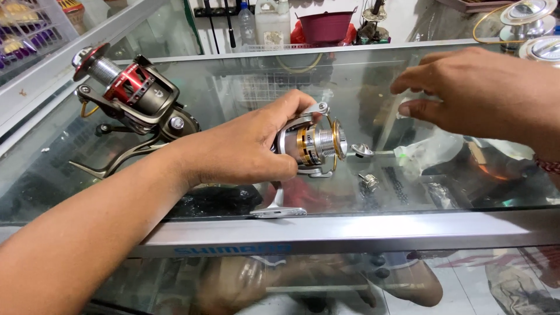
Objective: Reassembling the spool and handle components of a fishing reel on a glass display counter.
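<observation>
My left hand [248, 149] grips a silver and gold spinning fishing reel [318, 143] on top of a glass display counter [245, 87]. The reel's spool points right and its foot [280, 211] rests near the counter's front edge. My right hand [478, 93] hovers above the glass at the right, fingers spread and holding nothing. Two small metal parts lie on the glass just right of the reel: a silver cap [361, 150] and a small knob [368, 182].
A larger dark reel with a red and silver spool [131, 93] lies on the glass at the left. More spools [528, 20] sit at the far right corner. Bottles and a dark red basin [325, 24] stand behind the counter. A metal rail [350, 230] edges the front.
</observation>
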